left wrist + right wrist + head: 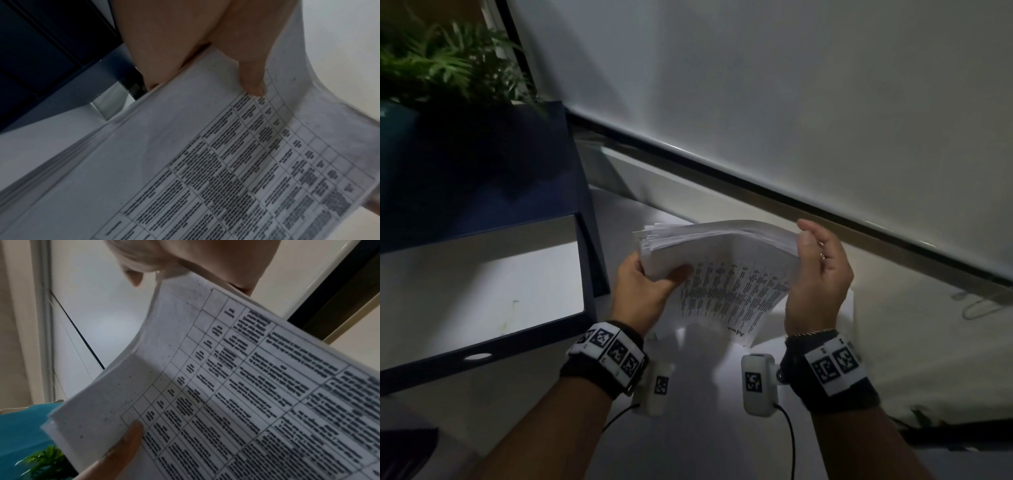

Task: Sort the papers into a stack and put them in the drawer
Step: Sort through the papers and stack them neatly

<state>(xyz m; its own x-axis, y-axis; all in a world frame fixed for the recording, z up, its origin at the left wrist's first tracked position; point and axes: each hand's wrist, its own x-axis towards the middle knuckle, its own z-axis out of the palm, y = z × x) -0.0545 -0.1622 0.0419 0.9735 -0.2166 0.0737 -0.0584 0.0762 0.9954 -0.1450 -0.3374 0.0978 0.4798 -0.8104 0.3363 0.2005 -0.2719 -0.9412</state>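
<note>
Two hands meet on one thick stack of white printed papers (719,260) in the head view: the left hand (643,291) grips the stack's left end, thumb curled over the top sheet and fingers underneath, while the right hand (818,274) presses its straight, close-set fingers flat against the right edge, as if squaring it. The stack is held in the air, bowed, above a loose white sheet (849,308) lying on the white tabletop (705,428), and just right of the open dark-blue drawer with a pale floor (482,356); a green fern-like plant (441,61) stands behind on the cabinet top. In the left wrist view the thumb (252,78) bears down on the table-printed top sheet (205,162), and the staggered sheet edges beneath show the stack is not yet flush. In the right wrist view the left thumb (123,447) pinches the near corner, and the right fingers (133,277) touch the far edge. The likely trouble: the sheets at the left end are fanned and uneven, so a loosened pinch or too hard a push from the right could buckle the stack and spill pages; the sheet below may also be left behind.
</note>
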